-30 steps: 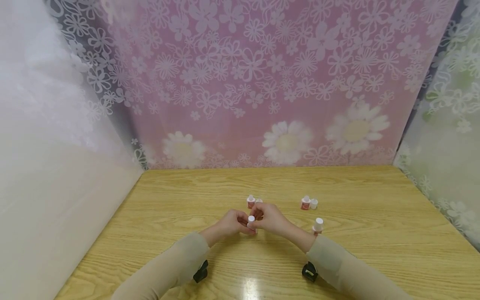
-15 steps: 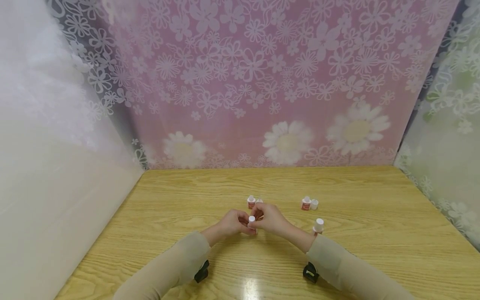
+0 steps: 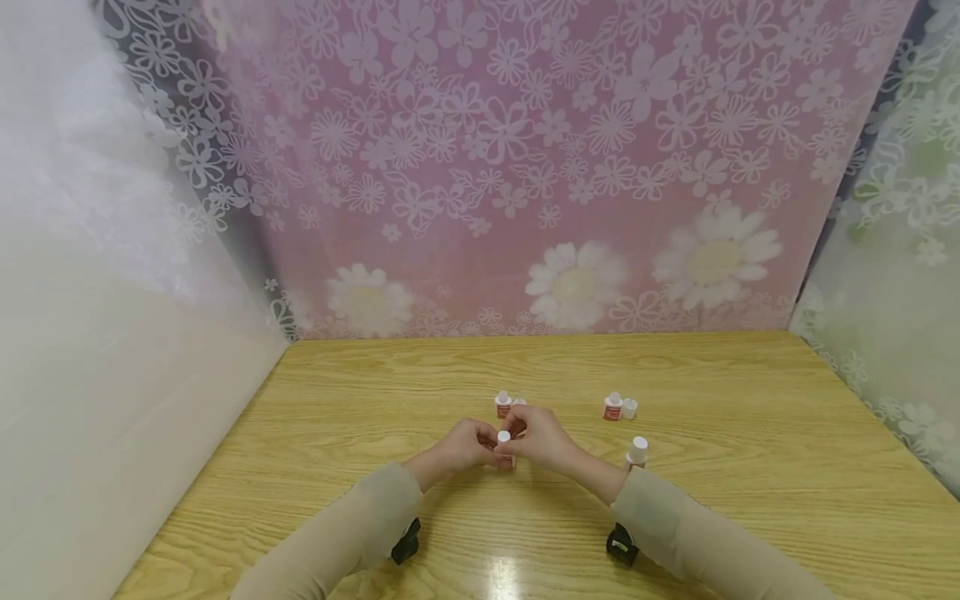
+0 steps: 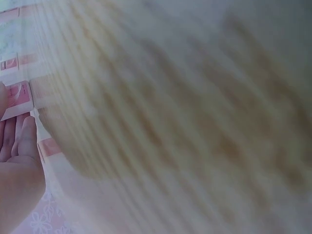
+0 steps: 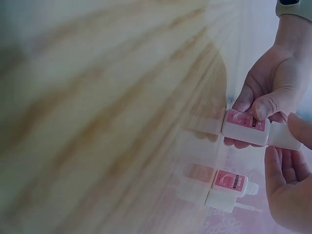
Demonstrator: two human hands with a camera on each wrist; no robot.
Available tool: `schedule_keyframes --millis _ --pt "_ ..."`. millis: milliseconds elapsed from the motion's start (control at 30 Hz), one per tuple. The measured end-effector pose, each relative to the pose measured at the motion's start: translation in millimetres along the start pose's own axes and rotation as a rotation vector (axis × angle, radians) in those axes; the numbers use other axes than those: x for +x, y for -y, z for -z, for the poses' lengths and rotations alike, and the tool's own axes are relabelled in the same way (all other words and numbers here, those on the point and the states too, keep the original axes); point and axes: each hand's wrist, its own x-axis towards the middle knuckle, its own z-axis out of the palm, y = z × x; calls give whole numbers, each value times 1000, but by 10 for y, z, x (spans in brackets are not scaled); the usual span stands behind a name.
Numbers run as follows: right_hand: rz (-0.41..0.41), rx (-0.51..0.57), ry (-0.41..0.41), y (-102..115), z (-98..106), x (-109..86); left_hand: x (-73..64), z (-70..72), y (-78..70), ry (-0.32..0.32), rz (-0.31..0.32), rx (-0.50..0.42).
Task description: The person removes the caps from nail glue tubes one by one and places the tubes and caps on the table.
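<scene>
A small white bottle (image 5: 243,127) with a pink label stands on the table between my hands. My left hand (image 3: 459,446) grips its body, the thumb lying over the label in the right wrist view. With thumb and fingers, my right hand (image 3: 542,437) pinches the white cap (image 5: 285,136) at the bottle's top. Just behind the hands is an uncapped bottle (image 3: 502,406) with its cap (image 5: 222,201) beside it, a thin stem sticking out of that cap. The left wrist view catches only part of a hand (image 4: 22,165) and a pink label (image 4: 19,94).
Farther right stands another uncapped bottle (image 3: 612,408), a white cap (image 3: 629,408) next to it. A capped bottle (image 3: 637,451) is partly hidden by the right forearm. Flowered curtains (image 3: 525,167) enclose the wooden table (image 3: 375,375) at the back and sides.
</scene>
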Motion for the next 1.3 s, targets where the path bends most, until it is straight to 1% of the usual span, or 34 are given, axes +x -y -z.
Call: schedule_keyframes --millis 100,167,233,333,367,467,533,567,600,700,800,867,933,1033,1100,1167,1300 --pt "-6 -3 2 0 4 6 1 -5 1 -14 3 13" --pt "-6 5 10 3 11 9 12 -8 25 -26 7 23" --pt "1 13 21 0 15 10 28 -4 60 -24 10 19" --pt "14 23 38 -10 19 11 37 9 90 -5 -11 14" --pt "17 25 42 -14 19 12 30 16 88 12 -36 15" --pt "28 34 54 -26 18 13 33 25 104 22 -55 20" --pt "33 44 62 -31 17 13 35 20 102 18 -45 18" --pt "34 52 67 -33 17 13 36 16 98 11 -35 16" --pt "35 60 72 -36 17 15 46 10 104 -4 -12 13" --pt "41 80 90 -42 21 20 49 -3 90 -22 8 10" --pt "60 92 104 -34 31 22 56 -4 84 -33 10 19" --pt "70 103 113 72 62 -17 56 -4 86 -32 8 22" --pt "76 105 115 73 62 -17 11 -13 18 -29 -6 25" --pt "79 122 119 74 65 -20 -57 -28 -93 -20 -9 22" --pt "84 130 122 -31 37 16 -92 -35 -158 -15 -13 22" --pt "84 141 127 -33 39 14 -64 -29 -116 -14 -4 19" --pt "69 137 121 -39 29 13 6 -10 19 -21 -10 17"
